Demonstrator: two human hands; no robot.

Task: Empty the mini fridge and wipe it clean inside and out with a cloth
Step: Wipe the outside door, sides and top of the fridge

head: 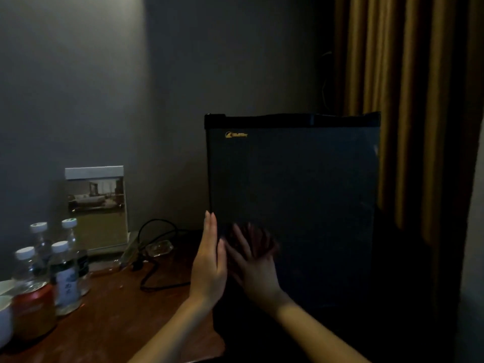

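Black boxy mini fridge (pixel 293 192) on brown wooden desk (pixel 117 310), door shut. Left hand (pixel 209 268) at door edge, fingers straight, together; right hand (pixel 255 268) flat on door, fingers seemingly splayed (blurred). Risk: hard tug slides fridge, strains black cable (pixel 157 258).

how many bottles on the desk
4 clear plastic bottles with white caps, on the brown wooden desk: far left, far right, near left, near right. Others may be hidden.
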